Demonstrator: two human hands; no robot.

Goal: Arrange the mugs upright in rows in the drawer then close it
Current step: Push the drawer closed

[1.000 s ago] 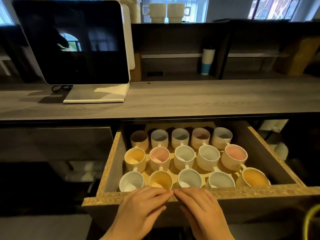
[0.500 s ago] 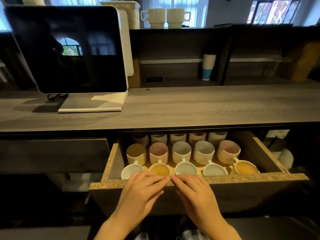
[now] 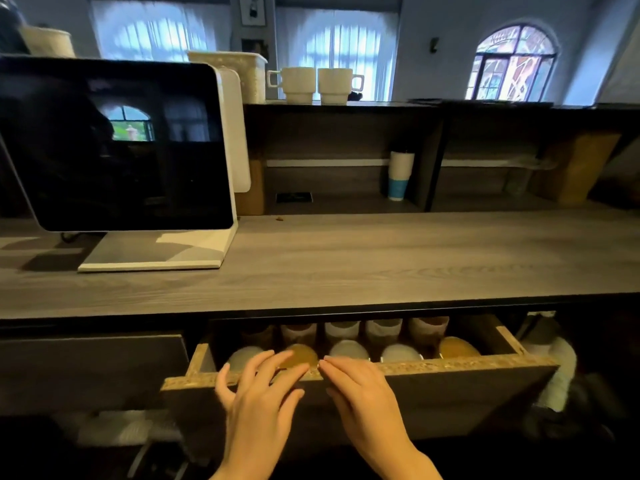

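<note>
The wooden drawer [image 3: 478,367] under the counter stands only a little way out. Upright mugs [image 3: 398,351] in rows show inside it; the front row and part of a second row are visible, the rest is hidden under the counter. My left hand [image 3: 263,393] lies flat against the drawer's front panel, fingers spread over its top edge. Beside it my right hand [image 3: 360,389] rests flat on the same panel, fingertips at the edge. Neither hand holds anything.
The grey wooden counter [image 3: 381,258] runs above the drawer. A dark screen on a white stand [image 3: 114,150] stands at its left. Two white mugs [image 3: 315,84] sit on the upper shelf, and a white-and-blue cup stack [image 3: 400,174] stands in a cubby.
The drawer has slid inward under both hands. Three rows of mugs showed before; now the back rows are hidden beneath the counter.
</note>
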